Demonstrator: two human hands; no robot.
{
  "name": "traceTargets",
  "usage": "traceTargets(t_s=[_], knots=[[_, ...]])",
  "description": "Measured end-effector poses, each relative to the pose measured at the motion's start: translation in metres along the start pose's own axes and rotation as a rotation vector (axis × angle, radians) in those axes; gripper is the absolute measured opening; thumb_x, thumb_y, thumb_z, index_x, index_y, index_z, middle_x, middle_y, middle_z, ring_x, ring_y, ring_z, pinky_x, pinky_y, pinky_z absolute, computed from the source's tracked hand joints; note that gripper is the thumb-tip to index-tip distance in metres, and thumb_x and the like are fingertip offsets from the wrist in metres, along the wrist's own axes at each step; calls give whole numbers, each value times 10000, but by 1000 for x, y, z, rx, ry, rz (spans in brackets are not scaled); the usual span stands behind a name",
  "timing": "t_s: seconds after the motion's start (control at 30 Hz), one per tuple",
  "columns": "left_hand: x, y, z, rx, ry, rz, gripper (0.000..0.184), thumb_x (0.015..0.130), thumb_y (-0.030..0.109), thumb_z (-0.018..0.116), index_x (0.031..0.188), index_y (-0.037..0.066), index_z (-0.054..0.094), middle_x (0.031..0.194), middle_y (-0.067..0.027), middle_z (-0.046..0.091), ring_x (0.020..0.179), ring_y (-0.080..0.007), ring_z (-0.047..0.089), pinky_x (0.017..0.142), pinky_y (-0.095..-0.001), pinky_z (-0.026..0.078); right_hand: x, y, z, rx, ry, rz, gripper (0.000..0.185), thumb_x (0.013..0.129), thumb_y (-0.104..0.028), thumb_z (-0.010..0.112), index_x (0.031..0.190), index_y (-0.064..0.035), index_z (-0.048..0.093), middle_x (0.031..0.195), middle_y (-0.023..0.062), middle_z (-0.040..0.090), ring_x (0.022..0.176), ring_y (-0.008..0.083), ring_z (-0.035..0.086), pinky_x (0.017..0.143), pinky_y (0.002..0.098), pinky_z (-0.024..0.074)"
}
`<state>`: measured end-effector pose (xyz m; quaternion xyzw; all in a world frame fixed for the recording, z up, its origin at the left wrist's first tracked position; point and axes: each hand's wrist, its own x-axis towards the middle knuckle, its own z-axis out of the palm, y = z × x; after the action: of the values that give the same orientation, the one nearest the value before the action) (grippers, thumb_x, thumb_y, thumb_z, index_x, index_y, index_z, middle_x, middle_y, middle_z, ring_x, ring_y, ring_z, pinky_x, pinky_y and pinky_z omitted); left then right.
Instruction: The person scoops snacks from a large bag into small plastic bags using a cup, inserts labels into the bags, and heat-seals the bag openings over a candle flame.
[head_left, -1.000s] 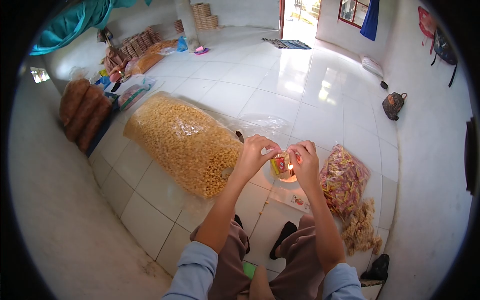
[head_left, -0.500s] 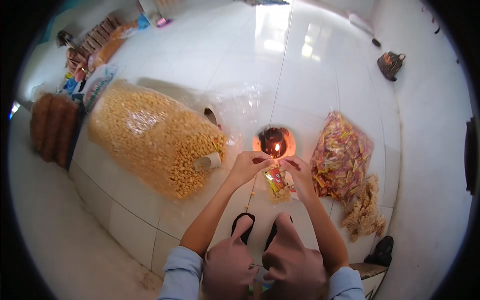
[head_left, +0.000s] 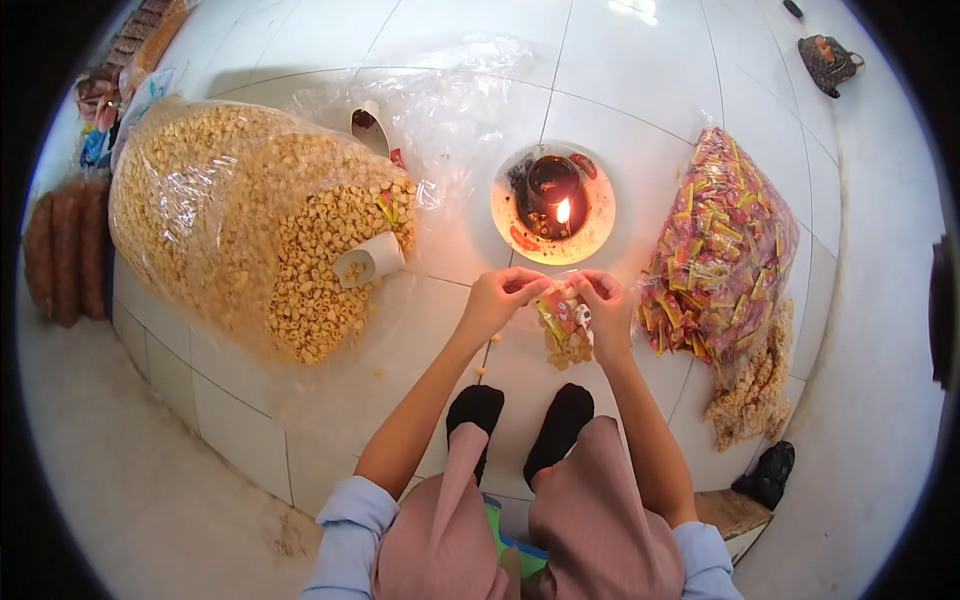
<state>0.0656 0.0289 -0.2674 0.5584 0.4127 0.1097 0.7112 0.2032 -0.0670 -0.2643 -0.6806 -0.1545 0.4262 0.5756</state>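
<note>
A small clear plastic bag of snacks (head_left: 567, 335) hangs between my two hands, with a red and yellow packet showing inside it. My left hand (head_left: 505, 302) pinches the top edge on one side. My right hand (head_left: 606, 308) pinches the other side of that edge. Just beyond my fingers a flame (head_left: 563, 210) burns beside a dark round holder (head_left: 553, 180), which stands on a plate (head_left: 602, 225) with dark residue on it.
To the left lies a large clear sack of ring-shaped snacks (head_left: 215, 190), with a white scoop (head_left: 370, 262) in its mouth. On the right are a bag of red and yellow packets (head_left: 722, 240) and a bag of snacks (head_left: 750, 395). Crumbs dot the tiled floor.
The view has tilted down and closer. Both hands have drawn back from the flame towards me, still holding the small bag by its top edge.
</note>
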Motion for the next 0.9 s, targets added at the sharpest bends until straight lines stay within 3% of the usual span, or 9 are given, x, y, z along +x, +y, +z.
traceTargets(t_s=[0.1,0.47,0.9], knots=[[-2,-10,1,-122,34,-3,217,803,220,611,888,23,641,769,3,604,710,-52,508,679,-207,429,5,0,-4,19,-22,-31,160,796,-116,607,850,34,618,736,40,614,647,72,542,608,199,438],[16,-18,-2,-118,172,10,196,787,200,621,847,13,638,740,-3,602,658,-45,498,640,-190,416,32,-1,-4,-3,-181,84,210,794,-166,607,865,31,630,755,45,618,673,98,565,627,218,436],[35,-25,-4,-193,123,-41,193,798,172,614,872,-5,633,742,-11,605,658,-51,528,641,-188,451,67,10,-6,-248,-101,65,164,788,-117,618,843,37,632,736,42,618,664,88,563,641,212,456]])
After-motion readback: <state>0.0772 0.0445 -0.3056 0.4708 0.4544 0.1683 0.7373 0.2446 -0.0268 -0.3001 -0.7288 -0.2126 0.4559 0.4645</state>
